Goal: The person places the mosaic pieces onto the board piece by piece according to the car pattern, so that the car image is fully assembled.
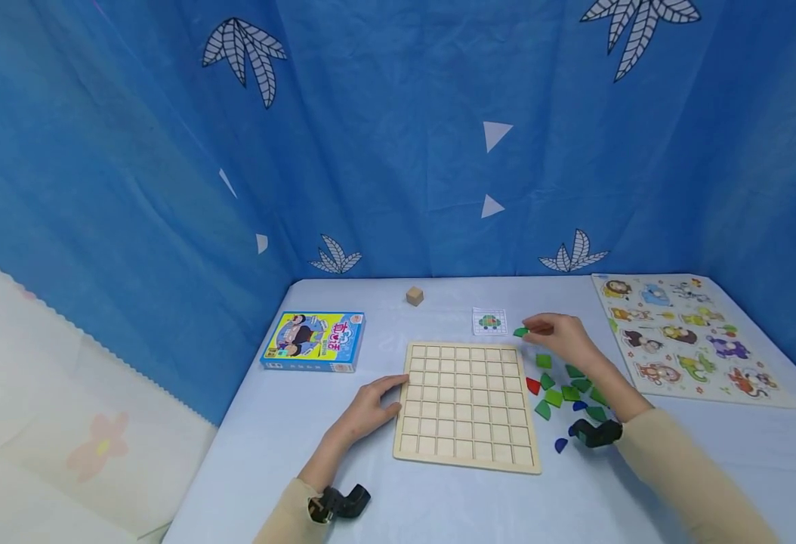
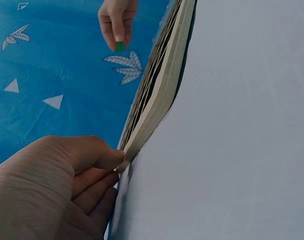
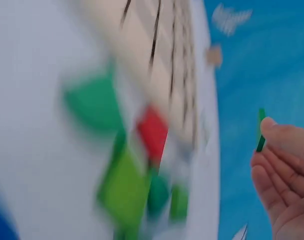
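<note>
In the head view, my right hand (image 1: 561, 338) pinches a small green tile (image 1: 520, 332) between thumb and fingertips, just right of a small pattern card (image 1: 489, 322). The right wrist view shows this green tile (image 3: 261, 130) edge-on, held above the table. My left hand (image 1: 368, 412) rests at the left edge of a wooden grid board (image 1: 464, 462), its thumb and fingertips touching the rim. The grid squares hold no coloured pieces. Several green tiles (image 1: 571, 393), a red tile (image 1: 533, 385) and blue pieces (image 1: 561, 445) lie scattered right of the board, below my right forearm.
At the left stands a flat, colourful box (image 1: 313, 341). A small wooden cube (image 1: 414, 295) sits near the back edge. An animal picture board (image 1: 693, 336) lies at the right. Blue curtain (image 1: 398, 151) hangs behind the white-covered table (image 1: 466, 506).
</note>
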Motion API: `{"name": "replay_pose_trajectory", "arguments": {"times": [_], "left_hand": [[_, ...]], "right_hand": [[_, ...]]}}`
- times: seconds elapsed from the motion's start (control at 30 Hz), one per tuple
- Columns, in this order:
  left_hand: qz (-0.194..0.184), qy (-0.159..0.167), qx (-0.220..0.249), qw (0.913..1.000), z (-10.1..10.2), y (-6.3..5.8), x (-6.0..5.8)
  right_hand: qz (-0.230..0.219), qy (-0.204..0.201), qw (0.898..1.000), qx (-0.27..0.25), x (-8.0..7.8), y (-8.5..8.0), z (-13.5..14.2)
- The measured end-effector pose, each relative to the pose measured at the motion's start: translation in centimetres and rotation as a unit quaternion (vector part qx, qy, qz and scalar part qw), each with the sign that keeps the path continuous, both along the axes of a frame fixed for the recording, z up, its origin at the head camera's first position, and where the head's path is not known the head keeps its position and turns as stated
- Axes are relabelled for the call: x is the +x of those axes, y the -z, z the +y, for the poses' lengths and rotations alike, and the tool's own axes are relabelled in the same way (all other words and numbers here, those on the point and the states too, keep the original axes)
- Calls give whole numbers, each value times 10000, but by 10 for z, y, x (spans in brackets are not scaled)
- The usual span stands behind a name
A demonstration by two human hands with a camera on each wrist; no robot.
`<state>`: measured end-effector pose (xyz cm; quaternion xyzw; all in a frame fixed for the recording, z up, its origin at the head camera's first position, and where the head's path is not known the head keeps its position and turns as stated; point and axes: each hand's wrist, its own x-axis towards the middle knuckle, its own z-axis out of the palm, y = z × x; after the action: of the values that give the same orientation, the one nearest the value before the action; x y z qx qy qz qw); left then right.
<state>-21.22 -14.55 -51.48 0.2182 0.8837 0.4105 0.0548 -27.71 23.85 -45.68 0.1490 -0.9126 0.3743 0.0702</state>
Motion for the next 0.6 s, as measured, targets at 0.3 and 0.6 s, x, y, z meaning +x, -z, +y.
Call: {"name": "replay_pose_trajectory", "arguments": {"times": [0.3, 0.6], "left_hand": [[-22, 12, -6, 10000, 0, -1, 1], [134, 38, 21, 9999, 0, -5, 3]], "right_hand": [[-256, -758, 9941, -729, 23, 1, -73], [-416, -1000, 9893, -980, 30, 27, -109]]}}
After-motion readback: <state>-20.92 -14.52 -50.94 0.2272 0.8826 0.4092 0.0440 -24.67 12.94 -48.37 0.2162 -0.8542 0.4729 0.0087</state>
